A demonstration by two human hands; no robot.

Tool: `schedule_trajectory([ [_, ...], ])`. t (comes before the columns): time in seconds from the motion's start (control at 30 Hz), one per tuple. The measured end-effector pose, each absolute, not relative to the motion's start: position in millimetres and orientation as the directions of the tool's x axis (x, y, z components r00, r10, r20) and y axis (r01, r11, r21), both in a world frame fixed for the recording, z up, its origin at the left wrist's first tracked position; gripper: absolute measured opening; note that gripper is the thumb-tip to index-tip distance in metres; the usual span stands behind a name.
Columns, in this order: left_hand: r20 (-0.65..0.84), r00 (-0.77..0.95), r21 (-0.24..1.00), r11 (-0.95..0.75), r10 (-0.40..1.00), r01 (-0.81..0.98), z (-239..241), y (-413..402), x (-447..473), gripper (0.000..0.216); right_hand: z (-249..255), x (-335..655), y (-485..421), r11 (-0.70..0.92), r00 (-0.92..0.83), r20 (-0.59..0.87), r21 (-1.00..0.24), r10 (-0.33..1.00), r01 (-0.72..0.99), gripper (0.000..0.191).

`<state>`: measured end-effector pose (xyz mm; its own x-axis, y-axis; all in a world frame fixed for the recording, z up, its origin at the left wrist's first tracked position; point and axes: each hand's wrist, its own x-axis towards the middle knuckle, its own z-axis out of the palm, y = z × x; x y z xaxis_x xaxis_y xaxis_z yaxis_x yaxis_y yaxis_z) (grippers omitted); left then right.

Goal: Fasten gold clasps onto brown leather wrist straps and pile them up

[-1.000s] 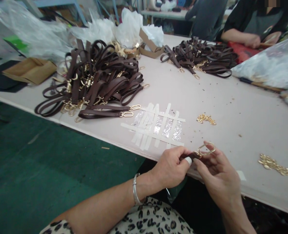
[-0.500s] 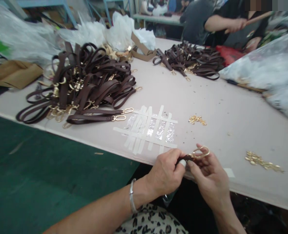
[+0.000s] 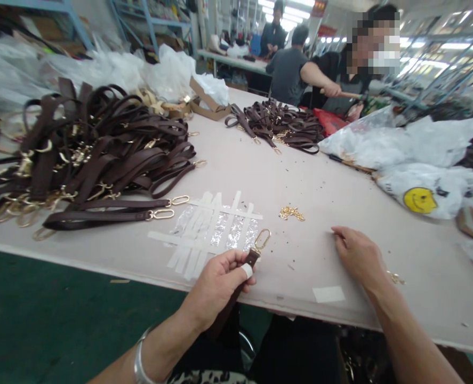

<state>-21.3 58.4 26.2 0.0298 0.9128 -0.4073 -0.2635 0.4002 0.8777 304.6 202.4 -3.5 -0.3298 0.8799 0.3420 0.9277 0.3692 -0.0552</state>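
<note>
Pale workshop tabletop (image 3: pixel 340 176), with a heap (image 3: pixel 92 154) of brown straps at left. Left hand (image 3: pixel 216 285) pinches one strap (image 3: pixel 253 258) just below its gold clasp (image 3: pixel 262 239), so the clasp stands clear over a taped patch (image 3: pixel 204 234). Right hand (image 3: pixel 358 256) lies loose and empty, near a gold chain (image 3: pixel 291 213).

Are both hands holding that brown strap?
No, only the left hand grips the strap; the right hand rests on the table, apart from it.

Head cam, fwd & down; left hand (image 3: pixel 214 285) close, table (image 3: pixel 340 176) beyond.
</note>
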Motion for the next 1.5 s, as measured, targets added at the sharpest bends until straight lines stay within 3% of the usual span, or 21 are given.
schedule_trajectory([
  [0.33,-0.471,-0.017,0.832,0.438,0.882,-0.341,24.9,57.6,-16.9,0.014,-3.7,319.7,232.4,0.324,-0.329,0.230,0.059,0.916,0.944,0.029],
  [0.4,-0.457,-0.037,0.849,0.424,0.889,-0.317,22.9,58.0,-17.2,0.015,-1.5,316.7,231.1,0.287,-0.285,0.240,0.028,0.928,0.958,0.028],
  [0.43,-0.452,-0.049,0.857,0.419,0.890,-0.301,21.5,58.2,-17.3,0.016,0.5,311.1,226.6,0.259,-0.243,0.254,-0.031,0.936,0.965,0.027],
  [0.5,-0.441,-0.059,0.870,0.410,0.896,-0.275,18.1,58.6,-17.2,0.017,5.4,290.4,207.9,0.208,-0.130,0.279,-0.274,0.952,0.939,0.024],
  [0.6,-0.419,-0.047,0.880,0.392,0.907,-0.267,12.7,59.2,-15.9,0.019,10.4,240.6,160.7,0.200,-0.047,0.228,-0.712,0.972,0.673,0.031],
  [0.7,-0.381,-0.041,0.901,0.361,0.924,-0.240,8.7,59.0,-14.5,0.020,8.8,190.3,114.7,0.271,-0.174,0.213,-0.843,0.961,0.465,0.025],
  [0.9,-0.254,-0.063,0.959,0.243,0.965,-0.147,7.3,53.9,-13.7,0.013,1.5,154.1,91.4,0.526,-0.358,0.392,-0.716,0.847,0.459,0.010],
  [1.23,0.004,-0.091,0.985,0.012,0.996,0.174,5.6,47.7,-12.7,0.015,15.3,154.8,93.5,0.751,-0.513,0.555,-0.404,0.655,0.522,0.011],
  [1.33,0.070,-0.083,0.974,-0.050,0.994,0.221,5.0,46.0,-12.6,0.019,14.5,152.6,91.5,0.746,-0.495,0.563,-0.422,0.661,0.516,0.012],
  [1.5,0.164,-0.074,0.953,-0.138,0.984,0.271,3.0,43.4,-11.6,0.025,6.1,152.2,83.4,0.580,-0.355,0.461,-0.594,0.814,0.558,0.004],
])
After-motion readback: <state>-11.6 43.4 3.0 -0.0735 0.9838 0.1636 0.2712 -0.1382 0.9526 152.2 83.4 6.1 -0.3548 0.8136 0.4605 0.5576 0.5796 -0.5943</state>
